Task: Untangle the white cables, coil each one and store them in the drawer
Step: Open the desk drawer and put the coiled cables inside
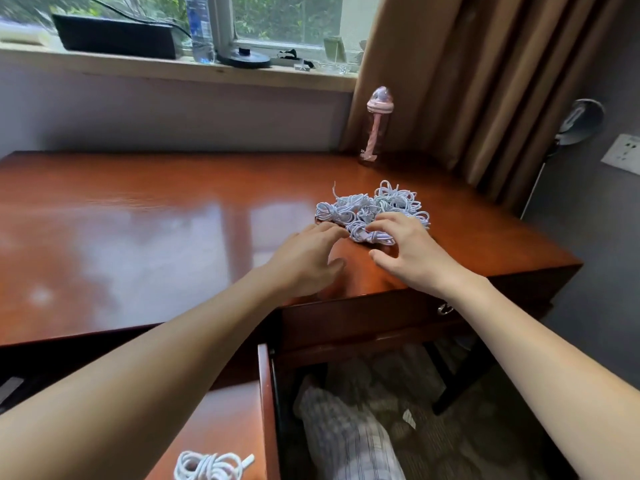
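Hovering both hands at the near edge of the tangle. Left hand (pixel 308 258) is lying loose, fingers spread, tips just touching the left rim of the white cables (pixel 372 211), holding nothing. Right hand (pixel 410 249) is arching over the near side with fingertips (pixel 372 226) resting in the loops and the thumb well apart. I'm not seeing a pinch yet.

The pile is sitting on the desk (pixel 138 220), right of centre and near the front edge.

I'm reading this as the start of freeing the next cable. I'm planning to pin the bulk with the left hand and hunt for a free end with the right. A loose end (pixel 334 190) is sticking up at the back left. I'm intending to feed it back through the loops slowly, since yanking is likely to tighten the knots.

The open drawer (pixel 268 393) under my left forearm is holding one coiled cable (pixel 211 465), with bare floor showing beside it. The right-hand drawer with the metal pull (pixel 445 308) is looking shut. The pink-capped bottle (pixel 377 129) is standing upright behind the pile, apart from it, with a straw inside. I can't tell the liquid level.
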Demonstrator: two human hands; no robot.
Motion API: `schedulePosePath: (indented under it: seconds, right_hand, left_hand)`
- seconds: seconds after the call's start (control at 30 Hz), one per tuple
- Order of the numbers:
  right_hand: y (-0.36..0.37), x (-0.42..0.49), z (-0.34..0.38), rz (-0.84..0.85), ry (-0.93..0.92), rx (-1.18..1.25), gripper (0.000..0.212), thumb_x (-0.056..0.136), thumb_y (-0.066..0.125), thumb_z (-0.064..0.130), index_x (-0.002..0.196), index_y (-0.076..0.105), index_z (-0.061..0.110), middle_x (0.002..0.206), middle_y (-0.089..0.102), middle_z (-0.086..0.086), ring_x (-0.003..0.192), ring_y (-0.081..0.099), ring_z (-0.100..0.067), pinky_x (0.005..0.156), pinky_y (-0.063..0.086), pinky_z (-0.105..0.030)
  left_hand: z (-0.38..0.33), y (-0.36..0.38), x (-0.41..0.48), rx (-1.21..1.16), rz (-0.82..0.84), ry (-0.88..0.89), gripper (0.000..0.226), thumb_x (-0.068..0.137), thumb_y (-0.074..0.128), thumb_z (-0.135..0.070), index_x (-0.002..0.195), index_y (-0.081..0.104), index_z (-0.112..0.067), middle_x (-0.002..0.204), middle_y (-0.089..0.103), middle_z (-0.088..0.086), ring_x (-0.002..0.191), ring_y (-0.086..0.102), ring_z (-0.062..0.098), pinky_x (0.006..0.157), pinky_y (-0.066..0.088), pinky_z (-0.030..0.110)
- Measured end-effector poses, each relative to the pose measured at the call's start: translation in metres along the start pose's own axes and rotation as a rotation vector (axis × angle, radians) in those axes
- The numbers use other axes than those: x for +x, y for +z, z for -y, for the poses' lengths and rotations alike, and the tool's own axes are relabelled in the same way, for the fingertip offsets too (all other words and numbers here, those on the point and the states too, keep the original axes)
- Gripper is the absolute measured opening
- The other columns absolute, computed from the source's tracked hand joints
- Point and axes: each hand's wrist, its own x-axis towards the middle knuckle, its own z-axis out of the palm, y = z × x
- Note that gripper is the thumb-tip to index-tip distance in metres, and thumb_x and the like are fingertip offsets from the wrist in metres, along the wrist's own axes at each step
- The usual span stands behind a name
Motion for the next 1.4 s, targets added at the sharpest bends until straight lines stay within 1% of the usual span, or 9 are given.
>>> schedulePosePath:
  seconds: [0.1, 0.4, 0.57, 0.7, 0.8, 0.9, 1.0, 1.2, 1.4]
  right_hand:
    - [0.006, 0.011, -0.009, -0.001, 0.02, -0.011, 0.051, 0.092, 0.067, 0.028, 0.141, 0.053, 0.021, 0.144, 0.051, 0.002, 0.14, 0.034, -0.02, 0.118, 0.031, -0.042]
    - [0.016, 0.024, -0.023, -0.015, 0.086, -0.097, 0.046, 0.096, 0.061, 0.029, 0.141, 0.054, 0.024, 0.14, 0.058, 0.004, 0.133, 0.038, -0.022, 0.113, 0.027, -0.04]
    - [0.017, 0.026, -0.025, -0.03, 0.071, -0.113, 0.041, 0.093, 0.064, 0.023, 0.133, 0.06, 0.026, 0.127, 0.062, 0.005, 0.124, 0.046, -0.023, 0.109, 0.031, -0.04]
    - [0.016, 0.019, -0.02, -0.014, 0.026, 0.008, 0.038, 0.089, 0.066, 0.021, 0.126, 0.064, 0.027, 0.119, 0.062, 0.005, 0.117, 0.058, -0.018, 0.103, 0.047, -0.044]
    - [0.018, 0.012, -0.01, -0.042, -0.009, -0.02, 0.039, 0.088, 0.065, 0.023, 0.127, 0.064, 0.029, 0.117, 0.061, 0.007, 0.116, 0.057, -0.019, 0.104, 0.043, -0.045]
    - [0.018, 0.008, 0.004, -0.058, -0.042, -0.056, 0.038, 0.09, 0.066, 0.028, 0.127, 0.064, 0.032, 0.118, 0.06, 0.011, 0.118, 0.055, -0.013, 0.108, 0.031, -0.042]
    - [0.017, 0.005, 0.021, -0.08, -0.076, -0.034, 0.037, 0.089, 0.067, 0.027, 0.126, 0.064, 0.033, 0.119, 0.062, 0.013, 0.116, 0.056, -0.01, 0.107, 0.027, -0.038]
    - [0.024, -0.005, 0.066, -0.067, -0.165, 0.069, 0.048, 0.085, 0.069, 0.021, 0.13, 0.057, 0.03, 0.109, 0.064, 0.015, 0.107, 0.06, -0.008, 0.105, 0.04, -0.046]
    - [0.042, -0.023, 0.11, 0.028, -0.271, 0.215, 0.035, 0.085, 0.074, 0.019, 0.119, 0.065, 0.023, 0.112, 0.064, 0.014, 0.105, 0.061, -0.005, 0.102, 0.047, -0.044]
  left_hand:
    - [0.001, 0.008, 0.02, -0.001, 0.009, 0.004, 0.057, 0.093, 0.061, -0.027, 0.147, 0.045, -0.019, 0.154, 0.044, -0.002, 0.14, 0.04, 0.021, 0.112, 0.037, 0.042]
    - [0.005, 0.026, 0.054, 0.001, 0.044, 0.027, 0.062, 0.091, 0.058, -0.029, 0.15, 0.04, -0.02, 0.157, 0.039, 0.0, 0.141, 0.039, 0.028, 0.113, 0.036, 0.048]
    - [0.006, 0.032, 0.056, 0.04, -0.029, 0.038, 0.057, 0.09, 0.062, -0.026, 0.144, 0.046, -0.019, 0.145, 0.05, 0.003, 0.131, 0.044, 0.03, 0.108, 0.036, 0.044]
    - [0.006, 0.032, 0.05, 0.01, -0.094, 0.047, 0.043, 0.092, 0.065, -0.026, 0.133, 0.054, -0.018, 0.129, 0.056, 0.005, 0.12, 0.052, 0.029, 0.096, 0.041, 0.04]
    - [0.006, 0.027, 0.039, 0.0, -0.17, 0.065, 0.03, 0.095, 0.063, -0.024, 0.123, 0.062, -0.016, 0.12, 0.06, 0.006, 0.112, 0.057, 0.031, 0.09, 0.044, 0.041]
    - [0.006, 0.019, 0.026, 0.012, -0.195, 0.065, 0.027, 0.094, 0.064, -0.022, 0.12, 0.065, -0.015, 0.117, 0.062, 0.007, 0.111, 0.058, 0.031, 0.09, 0.044, 0.041]
    - [0.007, 0.004, 0.01, 0.013, -0.234, 0.056, 0.024, 0.094, 0.066, -0.022, 0.118, 0.067, -0.016, 0.117, 0.063, 0.006, 0.11, 0.058, 0.03, 0.088, 0.043, 0.041]
    - [0.019, -0.027, -0.042, 0.031, -0.304, 0.015, 0.021, 0.094, 0.065, -0.023, 0.114, 0.07, -0.019, 0.108, 0.066, 0.003, 0.102, 0.062, 0.028, 0.084, 0.045, 0.038]
    - [0.033, -0.05, -0.112, 0.075, -0.293, -0.065, 0.019, 0.094, 0.065, -0.028, 0.112, 0.068, -0.024, 0.104, 0.068, -0.005, 0.09, 0.066, 0.021, 0.073, 0.051, 0.036]
